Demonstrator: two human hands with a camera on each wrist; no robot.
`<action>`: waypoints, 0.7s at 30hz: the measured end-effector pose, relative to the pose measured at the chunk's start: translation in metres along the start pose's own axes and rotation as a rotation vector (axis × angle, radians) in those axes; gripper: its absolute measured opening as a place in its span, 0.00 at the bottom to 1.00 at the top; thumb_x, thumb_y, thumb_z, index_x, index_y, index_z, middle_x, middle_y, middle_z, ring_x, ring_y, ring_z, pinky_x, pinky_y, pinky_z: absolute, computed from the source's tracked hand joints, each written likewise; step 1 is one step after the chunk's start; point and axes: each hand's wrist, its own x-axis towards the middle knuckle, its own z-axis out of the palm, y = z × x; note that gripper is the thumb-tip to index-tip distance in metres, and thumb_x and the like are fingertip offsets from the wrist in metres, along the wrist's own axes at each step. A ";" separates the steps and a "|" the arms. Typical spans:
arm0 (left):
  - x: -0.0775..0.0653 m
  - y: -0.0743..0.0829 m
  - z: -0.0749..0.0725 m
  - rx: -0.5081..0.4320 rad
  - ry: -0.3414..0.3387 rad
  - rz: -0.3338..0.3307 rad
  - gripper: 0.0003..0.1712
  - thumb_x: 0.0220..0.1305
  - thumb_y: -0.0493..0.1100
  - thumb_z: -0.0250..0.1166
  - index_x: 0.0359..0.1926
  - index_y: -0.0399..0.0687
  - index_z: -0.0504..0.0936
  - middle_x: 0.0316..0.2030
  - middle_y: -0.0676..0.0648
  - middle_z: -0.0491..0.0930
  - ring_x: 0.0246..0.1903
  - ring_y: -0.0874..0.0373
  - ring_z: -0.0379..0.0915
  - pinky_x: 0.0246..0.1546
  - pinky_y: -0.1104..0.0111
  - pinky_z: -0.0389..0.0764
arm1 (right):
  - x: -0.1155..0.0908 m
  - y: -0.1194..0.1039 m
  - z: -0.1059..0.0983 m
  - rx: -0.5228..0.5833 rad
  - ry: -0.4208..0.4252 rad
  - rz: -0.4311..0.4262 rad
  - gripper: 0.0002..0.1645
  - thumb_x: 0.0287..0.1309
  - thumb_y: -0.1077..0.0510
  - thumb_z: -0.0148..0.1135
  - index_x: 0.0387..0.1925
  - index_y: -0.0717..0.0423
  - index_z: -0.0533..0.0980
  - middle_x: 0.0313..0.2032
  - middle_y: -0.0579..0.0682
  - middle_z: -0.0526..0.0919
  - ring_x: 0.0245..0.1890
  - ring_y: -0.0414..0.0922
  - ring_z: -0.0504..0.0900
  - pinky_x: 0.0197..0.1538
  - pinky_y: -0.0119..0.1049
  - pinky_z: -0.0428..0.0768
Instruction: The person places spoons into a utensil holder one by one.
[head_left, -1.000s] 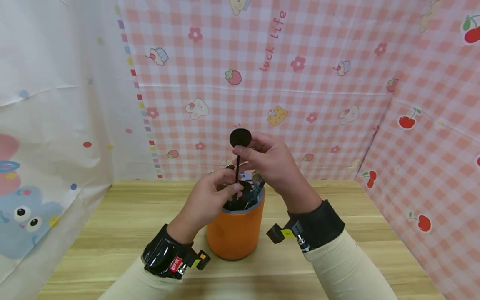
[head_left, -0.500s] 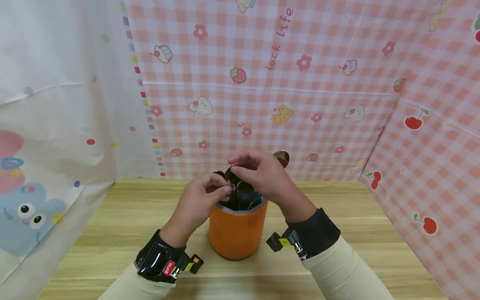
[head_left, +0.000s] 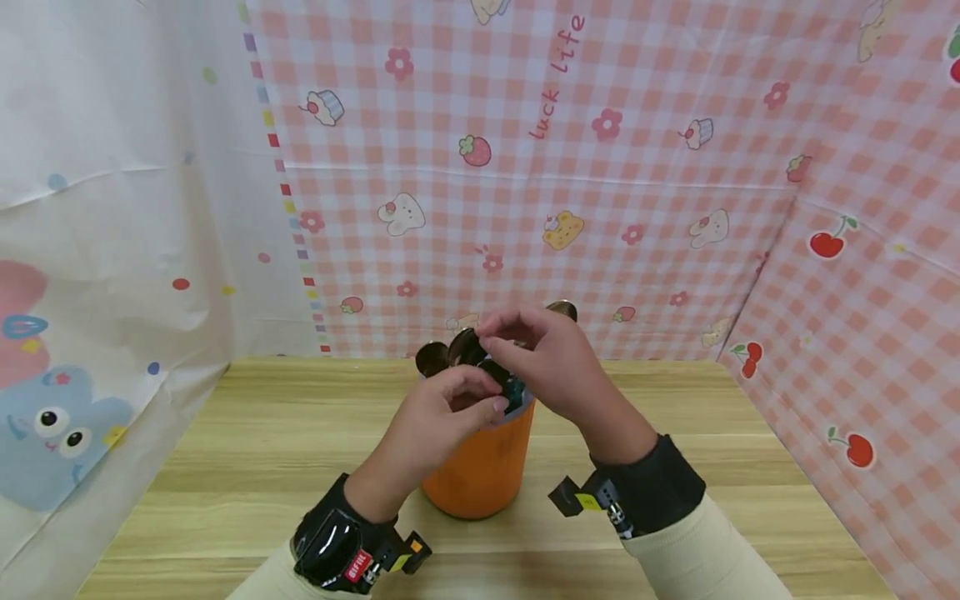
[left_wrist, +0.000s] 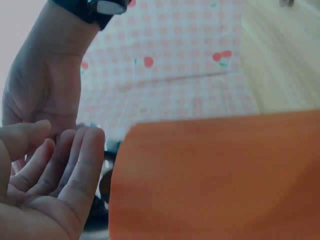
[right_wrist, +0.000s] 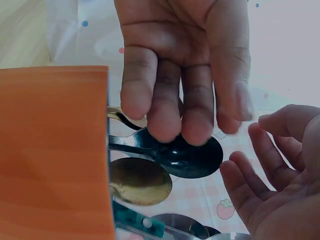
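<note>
An orange, round container (head_left: pixel 476 471) stands upright on the wooden table, with several spoons and other utensils in it. My left hand (head_left: pixel 438 417) is over its front rim, fingers loosely bent and nothing between them. Close by to the right and higher is my right hand (head_left: pixel 551 354), thumb and fingers apart and free of anything. In the right wrist view a dark spoon (right_wrist: pixel 197 157) rests bowl up in the container, near my right fingertips (right_wrist: pixel 232 172); my left fingers (right_wrist: pixel 165 127) partly overlap it. A gold-toned spoon (right_wrist: pixel 140 185) lies beside it.
More round spoon bowls (head_left: pixel 432 358) rise above the rim, hiding part of the contents with my hands. A teal-handled utensil (right_wrist: pixel 137 220) leans in the container. Behind the table (head_left: pixel 300 467) hangs a pink checked cloth (head_left: pixel 510 192); a white sheet (head_left: pixel 127 250) stands left.
Both hands held a dark, round-headed spoon over the container; it came down into the container and was let go. Both hands then shifted right, baring spoon bowls at the left.
</note>
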 end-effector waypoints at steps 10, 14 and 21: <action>-0.005 -0.007 0.029 0.017 -0.110 -0.041 0.10 0.68 0.43 0.68 0.45 0.42 0.84 0.34 0.47 0.85 0.34 0.56 0.83 0.40 0.66 0.84 | -0.031 0.015 -0.019 -0.117 -0.100 0.047 0.04 0.68 0.59 0.65 0.43 0.51 0.82 0.40 0.47 0.84 0.39 0.43 0.83 0.45 0.43 0.80; -0.007 -0.014 0.043 -0.015 -0.170 -0.084 0.11 0.69 0.45 0.67 0.45 0.41 0.84 0.34 0.47 0.85 0.34 0.54 0.84 0.39 0.66 0.84 | -0.045 0.029 -0.026 -0.129 -0.108 0.098 0.04 0.67 0.59 0.65 0.43 0.52 0.82 0.39 0.46 0.84 0.39 0.43 0.83 0.46 0.43 0.81; -0.011 -0.041 0.081 0.054 -0.241 -0.092 0.08 0.70 0.46 0.67 0.42 0.48 0.85 0.32 0.55 0.83 0.33 0.62 0.80 0.37 0.71 0.81 | -0.078 0.056 -0.043 -0.187 -0.133 0.207 0.06 0.67 0.57 0.66 0.43 0.52 0.82 0.38 0.45 0.85 0.38 0.42 0.82 0.44 0.39 0.81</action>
